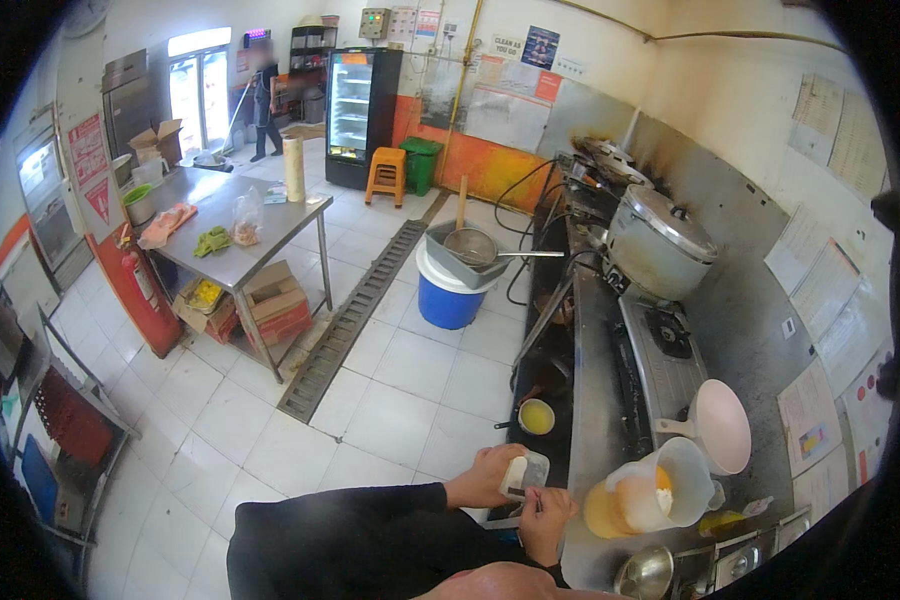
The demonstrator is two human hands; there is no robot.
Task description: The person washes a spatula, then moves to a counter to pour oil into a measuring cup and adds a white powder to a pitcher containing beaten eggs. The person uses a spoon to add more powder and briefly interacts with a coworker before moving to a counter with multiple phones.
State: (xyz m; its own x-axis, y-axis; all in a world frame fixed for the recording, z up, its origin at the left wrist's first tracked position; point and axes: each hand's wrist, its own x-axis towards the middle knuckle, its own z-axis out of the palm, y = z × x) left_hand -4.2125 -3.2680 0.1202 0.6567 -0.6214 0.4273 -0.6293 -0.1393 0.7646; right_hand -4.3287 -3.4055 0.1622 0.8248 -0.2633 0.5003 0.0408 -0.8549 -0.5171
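My left hand [486, 478] grips a small translucent plastic tub [531, 472] with some white contents, tilted over the front edge of the steel counter. Against the tub's near side is my right hand [544, 517], its fingers closed around a thin dark-ended utensil [517, 491] whose kind I cannot make out. To the right of my hands stands a large translucent plastic jug [679, 480], with something orange and a white dollop inside. A tan-coloured vessel [604, 506] sits close beside it on the counter.
Behind the jug are a pink pan [720, 427], a gas stove [667, 334] and a big rice cooker [660, 244]. A pan of yellow liquid [536, 417] is beyond my hands. A blue bucket [450, 304] and a steel table [270, 217] stand farther off. Someone [265, 105] mops.
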